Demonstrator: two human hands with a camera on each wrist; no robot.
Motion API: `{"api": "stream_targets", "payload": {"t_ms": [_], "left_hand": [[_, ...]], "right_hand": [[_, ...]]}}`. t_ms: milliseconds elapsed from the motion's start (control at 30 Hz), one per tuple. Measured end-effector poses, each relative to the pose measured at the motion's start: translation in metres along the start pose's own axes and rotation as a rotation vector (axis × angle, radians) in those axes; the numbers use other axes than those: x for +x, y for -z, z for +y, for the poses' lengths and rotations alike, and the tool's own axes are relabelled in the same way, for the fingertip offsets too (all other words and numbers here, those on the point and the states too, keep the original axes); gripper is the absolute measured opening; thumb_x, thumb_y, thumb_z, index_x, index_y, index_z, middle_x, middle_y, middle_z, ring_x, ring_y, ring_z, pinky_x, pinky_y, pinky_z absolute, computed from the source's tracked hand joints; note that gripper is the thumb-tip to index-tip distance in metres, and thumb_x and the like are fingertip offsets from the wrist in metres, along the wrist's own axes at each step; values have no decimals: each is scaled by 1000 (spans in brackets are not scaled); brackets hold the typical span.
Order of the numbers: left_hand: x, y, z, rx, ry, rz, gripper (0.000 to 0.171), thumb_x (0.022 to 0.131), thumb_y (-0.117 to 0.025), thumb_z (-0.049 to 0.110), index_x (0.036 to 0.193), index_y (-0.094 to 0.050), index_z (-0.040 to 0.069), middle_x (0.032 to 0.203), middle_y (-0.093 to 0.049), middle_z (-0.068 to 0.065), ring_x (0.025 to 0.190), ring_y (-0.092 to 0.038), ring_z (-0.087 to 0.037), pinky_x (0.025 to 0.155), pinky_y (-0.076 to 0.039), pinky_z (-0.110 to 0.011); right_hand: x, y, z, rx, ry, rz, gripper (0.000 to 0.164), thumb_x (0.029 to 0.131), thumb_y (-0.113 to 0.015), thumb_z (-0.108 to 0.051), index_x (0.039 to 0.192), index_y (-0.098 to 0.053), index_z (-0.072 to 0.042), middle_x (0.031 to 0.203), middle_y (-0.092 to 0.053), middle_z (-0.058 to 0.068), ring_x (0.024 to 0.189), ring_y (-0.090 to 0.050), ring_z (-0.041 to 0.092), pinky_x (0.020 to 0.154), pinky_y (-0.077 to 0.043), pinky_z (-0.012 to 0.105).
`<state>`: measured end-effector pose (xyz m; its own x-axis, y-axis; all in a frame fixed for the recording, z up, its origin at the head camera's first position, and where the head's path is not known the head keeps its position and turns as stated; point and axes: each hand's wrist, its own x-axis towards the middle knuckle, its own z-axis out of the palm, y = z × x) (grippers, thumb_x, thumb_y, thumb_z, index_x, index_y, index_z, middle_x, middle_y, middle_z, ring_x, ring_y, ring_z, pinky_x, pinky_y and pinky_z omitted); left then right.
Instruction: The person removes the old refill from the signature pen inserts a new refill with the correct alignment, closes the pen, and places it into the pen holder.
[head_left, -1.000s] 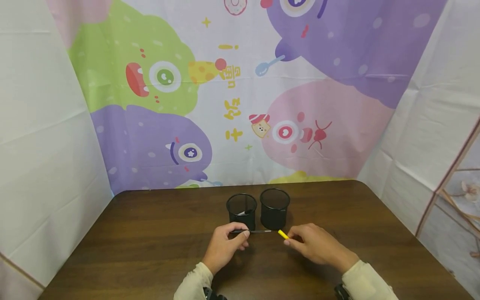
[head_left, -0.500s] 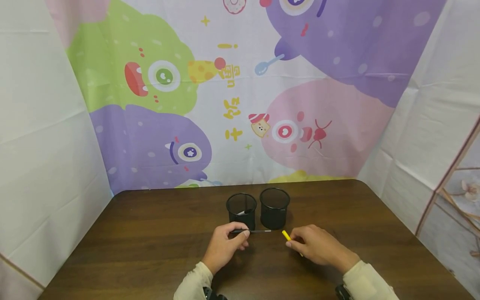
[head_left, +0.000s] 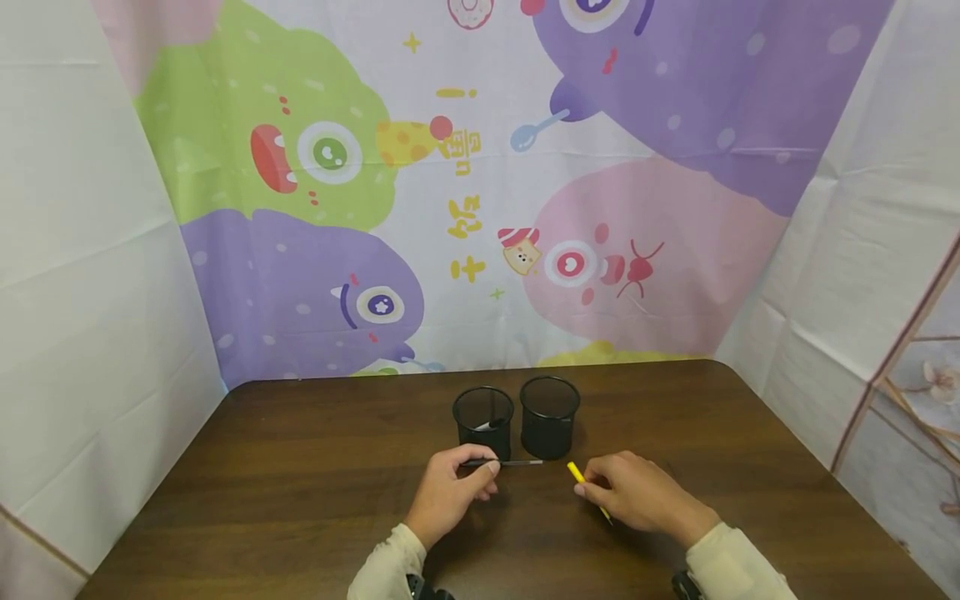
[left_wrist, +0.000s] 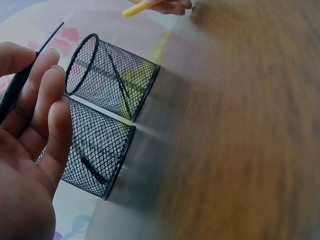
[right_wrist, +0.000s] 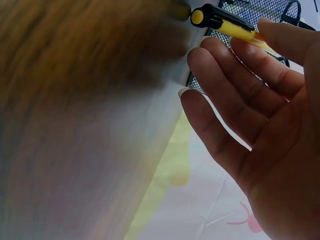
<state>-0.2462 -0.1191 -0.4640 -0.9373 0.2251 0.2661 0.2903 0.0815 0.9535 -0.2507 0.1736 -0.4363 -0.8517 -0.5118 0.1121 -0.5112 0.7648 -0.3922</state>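
Note:
Between thumb and fingertips, my left hand [head_left: 453, 492] pinches a slim black pen part [left_wrist: 19, 82]. A thin refill [head_left: 523, 462] sticks out of it, pointing right. My right hand [head_left: 637, 492] holds a yellow pen barrel [head_left: 577, 473] between thumb and fingers, tilted with its upper end toward the left. In the right wrist view, the barrel [right_wrist: 235, 29] shows a black clip and a yellow end button. The refill's tip and the barrel are apart. Both hands are above the table, just in front of two black mesh cups.
The left mesh cup [head_left: 467, 437] holds something white and dark. Beside it stands the right mesh cup [head_left: 546, 437]. Both are on the brown wooden table [head_left: 300, 467]. A printed cloth [head_left: 450, 317] with cartoon figures hangs behind the table, with white cloth at the sides.
My right hand has moved slightly right, widening the gap between the yellow barrel and the refill. The barrel has turned steeper, and its lower end now shows below the fingers. My left hand is still.

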Motion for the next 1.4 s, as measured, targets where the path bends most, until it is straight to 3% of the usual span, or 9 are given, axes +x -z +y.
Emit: {"api": "stream_targets", "payload": {"t_ms": [233, 533, 1400], "left_hand": [[0, 0, -1, 3, -3, 2, 21, 94, -71, 14, 105, -70, -4, 85, -68, -18, 71, -69, -19, 65, -60, -32], [1, 1, -2, 19, -16, -14, 25, 95, -70, 17, 104, -69, -6, 88, -66, -27, 71, -69, -19, 65, -60, -33], [1, 1, -2, -9, -41, -13, 20, 95, -70, 15, 103, -70, -4, 85, -67, -23, 70, -69, -18, 65, -60, -33]], "right_hand": [[1, -1, 0, -40, -25, 22, 21, 96, -68, -34, 78, -62, -26, 66, -50, -17, 59, -47, 3, 52, -40, 26], [3, -2, -2, -81, -100, -4, 29, 95, -69, -37, 71, -57, -26, 65, -49, -12, 58, -45, 7, 51, -38, 28], [7, -5, 0, -91, -124, -34, 34, 95, -70, -35, 65, -56, -26, 69, -49, -9, 57, -45, 9, 51, -37, 30]]}}
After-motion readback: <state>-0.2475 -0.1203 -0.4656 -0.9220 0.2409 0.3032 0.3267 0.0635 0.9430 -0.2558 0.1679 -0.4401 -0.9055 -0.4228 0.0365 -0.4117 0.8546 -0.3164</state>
